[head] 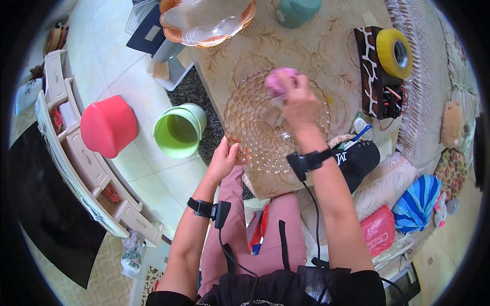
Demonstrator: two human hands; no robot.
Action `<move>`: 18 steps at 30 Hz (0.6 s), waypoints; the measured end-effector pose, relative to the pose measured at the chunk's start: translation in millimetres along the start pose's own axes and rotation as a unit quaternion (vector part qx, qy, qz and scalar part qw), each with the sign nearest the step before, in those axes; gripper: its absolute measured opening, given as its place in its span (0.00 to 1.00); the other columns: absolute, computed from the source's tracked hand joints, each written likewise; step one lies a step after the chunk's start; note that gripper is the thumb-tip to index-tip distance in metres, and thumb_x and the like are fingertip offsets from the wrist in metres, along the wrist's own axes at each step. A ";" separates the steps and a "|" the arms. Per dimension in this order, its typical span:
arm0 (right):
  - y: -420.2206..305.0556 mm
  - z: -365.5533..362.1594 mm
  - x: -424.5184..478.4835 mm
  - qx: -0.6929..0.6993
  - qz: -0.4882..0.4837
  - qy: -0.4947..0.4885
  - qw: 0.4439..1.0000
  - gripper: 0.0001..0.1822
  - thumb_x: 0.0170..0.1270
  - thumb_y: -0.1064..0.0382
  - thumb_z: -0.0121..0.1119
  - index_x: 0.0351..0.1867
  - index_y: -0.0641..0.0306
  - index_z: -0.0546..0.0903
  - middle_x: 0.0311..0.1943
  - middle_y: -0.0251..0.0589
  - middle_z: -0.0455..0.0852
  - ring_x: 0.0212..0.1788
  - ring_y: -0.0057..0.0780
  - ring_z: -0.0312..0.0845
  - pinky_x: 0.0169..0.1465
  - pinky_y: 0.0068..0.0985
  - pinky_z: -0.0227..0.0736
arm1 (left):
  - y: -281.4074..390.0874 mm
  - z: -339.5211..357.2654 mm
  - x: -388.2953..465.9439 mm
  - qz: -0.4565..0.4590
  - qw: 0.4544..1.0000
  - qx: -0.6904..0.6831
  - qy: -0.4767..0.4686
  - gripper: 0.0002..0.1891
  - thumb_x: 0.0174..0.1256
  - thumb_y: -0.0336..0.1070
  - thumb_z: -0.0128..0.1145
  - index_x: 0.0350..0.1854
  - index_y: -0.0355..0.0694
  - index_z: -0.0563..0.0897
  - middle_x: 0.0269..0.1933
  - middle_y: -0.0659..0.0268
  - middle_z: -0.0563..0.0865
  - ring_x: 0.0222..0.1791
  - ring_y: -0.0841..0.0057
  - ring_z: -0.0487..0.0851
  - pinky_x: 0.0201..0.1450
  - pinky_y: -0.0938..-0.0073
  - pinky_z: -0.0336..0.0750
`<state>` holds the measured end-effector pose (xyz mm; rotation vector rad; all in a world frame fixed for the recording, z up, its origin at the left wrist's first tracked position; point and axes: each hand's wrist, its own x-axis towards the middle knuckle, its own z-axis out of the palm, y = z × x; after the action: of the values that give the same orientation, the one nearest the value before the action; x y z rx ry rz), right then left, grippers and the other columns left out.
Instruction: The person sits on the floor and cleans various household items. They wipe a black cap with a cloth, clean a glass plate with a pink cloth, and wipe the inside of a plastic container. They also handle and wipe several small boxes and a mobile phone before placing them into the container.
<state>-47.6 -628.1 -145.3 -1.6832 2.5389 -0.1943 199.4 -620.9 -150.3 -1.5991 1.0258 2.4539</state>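
A round amber glass plate (254,111) with a dimpled pattern lies on the patterned tablecloth (237,57) before me. With thumb above and fingers beneath, my left hand (225,157) grips its near left rim. My right hand (300,103) is over the plate's far right part, closed on a crumpled pink cloth (281,78). The cloth looks slightly blurred, and whether it presses on the glass is hard to tell. Part of the plate is hidden under my right hand and forearm.
An orange-rimmed glass bowl (208,23) and a teal container (298,11) stand at the far side. On the right are a dark patterned box (368,72), a roll of yellow tape (384,53) and a black cap (356,162). A green bucket (178,130) and red stool (109,126) occupy the floor leftward.
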 end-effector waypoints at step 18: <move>-20.0 17.7 -70.6 0.124 0.087 -0.067 0.986 0.17 0.55 0.65 0.61 0.47 0.42 0.77 0.36 0.44 0.75 0.30 0.46 0.83 0.30 0.38 0.79 | -6.7 3.5 5.7 0.014 0.999 0.003 0.035 0.10 0.77 0.34 0.36 0.54 0.38 0.63 0.44 0.52 0.83 0.42 0.65 0.86 0.42 0.66 0.84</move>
<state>0.6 -571.8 -159.5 -1.3324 2.4290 -0.3543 196.4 -615.6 -157.5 -1.6925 1.0722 2.4255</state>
